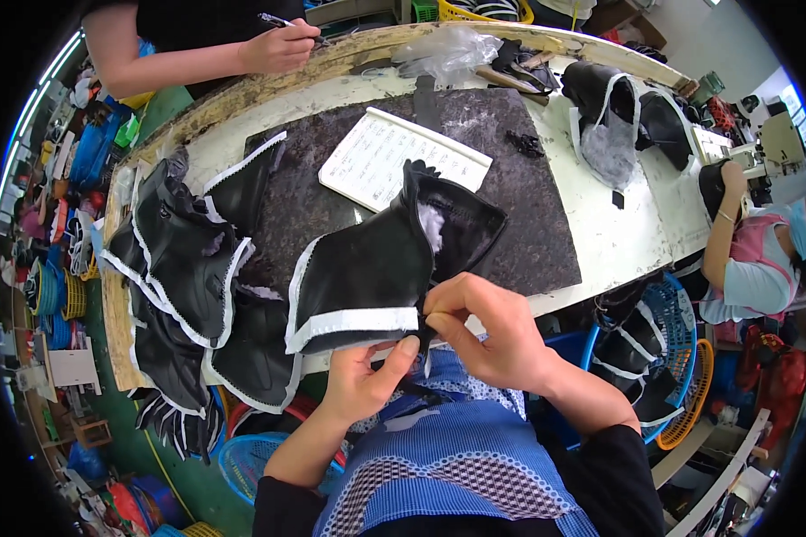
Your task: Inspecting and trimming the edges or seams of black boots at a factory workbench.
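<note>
With our left hand [363, 387] we are gripping the near edge of a black boot-shaped piece [367, 264], the thumb resting at its lower right corner and the fingers reaching underneath. With our right hand [500, 329] we are bringing thumb and forefinger together just beside that corner, at the right end of a white strip [358, 324]; we cannot tell what, if anything, the fingertips are pinching. The piece is lying directly beyond both hands, its body stretching away to the left of the right hand and its open end, showing pale fluff inside, facing the upper right.

Beneath it, a dark board [533, 228] is covering part of the white table [640, 224]. Farther out, a notebook [407, 157] is lying on the board, partly behind the piece. To our left, more black pieces with white edging [188, 277] are overlapping in a heap. At the far edge, clear plastic [448, 52] is sitting crumpled, and another person's hand [282, 46] is holding a pen [276, 20]. At far right, someone is working near a sewing machine [784, 143].
</note>
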{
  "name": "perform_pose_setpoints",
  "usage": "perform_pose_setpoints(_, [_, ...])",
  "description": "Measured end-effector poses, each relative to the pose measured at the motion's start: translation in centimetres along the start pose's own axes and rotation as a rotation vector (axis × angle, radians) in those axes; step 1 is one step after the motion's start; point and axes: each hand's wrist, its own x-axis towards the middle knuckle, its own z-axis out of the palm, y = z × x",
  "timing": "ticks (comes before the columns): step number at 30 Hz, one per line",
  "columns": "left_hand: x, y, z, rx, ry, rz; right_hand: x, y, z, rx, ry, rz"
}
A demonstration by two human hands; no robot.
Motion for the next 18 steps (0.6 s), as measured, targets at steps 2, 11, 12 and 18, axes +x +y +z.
perform_pose_setpoints(2, [-0.1, -0.3, -0.4, 0.125, -0.021, -0.097, -0.5, 0.1, 0.3, -0.031, -0.010, -0.035])
perform_pose_setpoints(11, [-1.7, -2.1, -0.4, 0.497, -0.228, 0.399, 1.9, 3.4, -4.6, -0.303, 0.413, -0.130])
perform_pose_setpoints(12, [-1.9, -2.1, -0.2, 0.394, -0.179, 0.336, 1.7, 2.9, -4.5, -0.278, 0.405, -0.129])
perform_pose_setpoints(18, [-3.3, -3.7, -2.6, 0.124, -0.066, 0.123, 1.4, 3.1, -4.0, 0.090, 0.141, -0.042])
